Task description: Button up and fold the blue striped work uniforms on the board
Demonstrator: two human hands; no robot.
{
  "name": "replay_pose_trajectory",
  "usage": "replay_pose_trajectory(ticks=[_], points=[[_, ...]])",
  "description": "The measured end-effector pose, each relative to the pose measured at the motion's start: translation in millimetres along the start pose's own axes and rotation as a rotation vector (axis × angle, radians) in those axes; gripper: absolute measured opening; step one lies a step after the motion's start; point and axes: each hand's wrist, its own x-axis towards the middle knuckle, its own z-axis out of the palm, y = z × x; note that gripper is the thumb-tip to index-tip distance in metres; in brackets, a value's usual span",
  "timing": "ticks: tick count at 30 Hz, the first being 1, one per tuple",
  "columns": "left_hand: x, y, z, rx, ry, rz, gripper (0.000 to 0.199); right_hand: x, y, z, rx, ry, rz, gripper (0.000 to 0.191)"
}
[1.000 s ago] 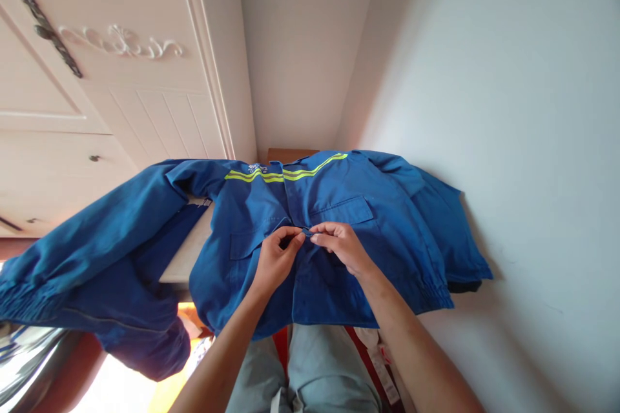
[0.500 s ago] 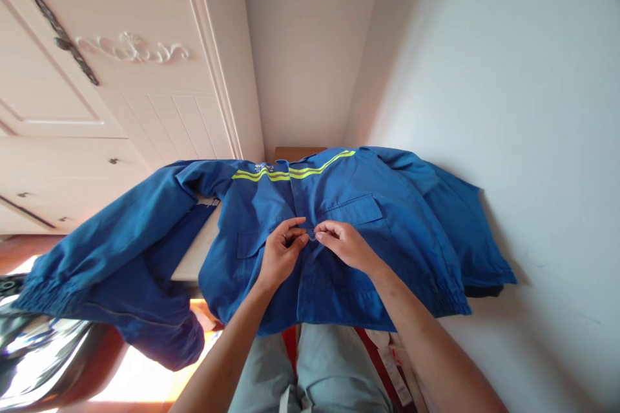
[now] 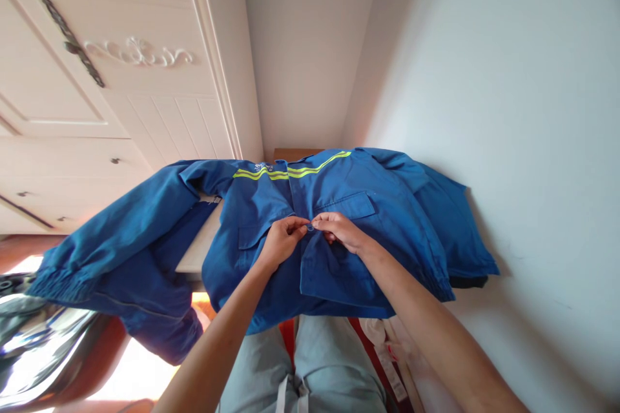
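Note:
A blue jacket (image 3: 271, 277) with yellow-green stripes lies spread over a pale tabletop (image 3: 206, 242), its collar at the far side. At the middle of the front opening, a small round button (image 3: 310, 228) shows between my fingertips. My left hand (image 3: 285, 239) pinches the placket edge just left of the button. From the right, my right hand (image 3: 338, 230) is closed on the other front edge, its thumb and finger next to the button. Below my hands the front flap is raised and creased. One sleeve (image 3: 121, 232) hangs over the table's left side.
White cabinets (image 3: 165, 84) with a dark handle (image 3: 72, 45) stand at the left. A pale wall (image 3: 484, 110) rises close on the right. At the lower left is a shiny, cluttered object (image 3: 53, 355). My legs in grey trousers (image 3: 334, 361) are at the near edge.
Both hands have moved slightly away from me and closer together. The lower right front flap has been lifted and now bunches up. The right sleeve sits slightly further left in view.

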Motion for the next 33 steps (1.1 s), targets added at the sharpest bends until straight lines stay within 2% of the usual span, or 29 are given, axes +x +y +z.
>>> replay_pose_trajectory(ticks=[3, 8, 11, 15, 21, 24, 27, 33], points=[[0, 0, 1.4, 0.076, 0.022, 0.024, 0.018, -1, 5, 0, -0.137, 0.014, -0.097, 0.029], [-2, -4, 2.2, 0.147, 0.066, 0.058, 0.016, -8, 9, 6, -0.476, 0.089, -0.510, 0.030], [-2, -6, -0.4, 0.142, 0.021, 0.090, 0.017, -11, 10, 12, -0.587, 0.137, -0.629, 0.030], [-3, -3, -5.1, 0.180, -0.045, 0.165, 0.014, -8, 11, 11, -0.564, 0.133, -0.575, 0.031], [-4, -2, -7.1, 0.136, -0.102, 0.250, 0.009, -5, 9, 1, -0.320, -0.046, -0.271, 0.026], [-5, -3, -6.6, 0.109, -0.090, 0.231, 0.010, -9, 11, 1, -0.282, -0.014, -0.299, 0.024], [-8, -1, -6.2, 0.129, -0.083, 0.199, 0.012, -19, 16, 4, -0.335, 0.037, -0.357, 0.024], [-15, 6, -6.6, 0.156, -0.104, 0.197, 0.015, -48, 23, 8, -0.550, 0.239, -0.402, 0.051]])
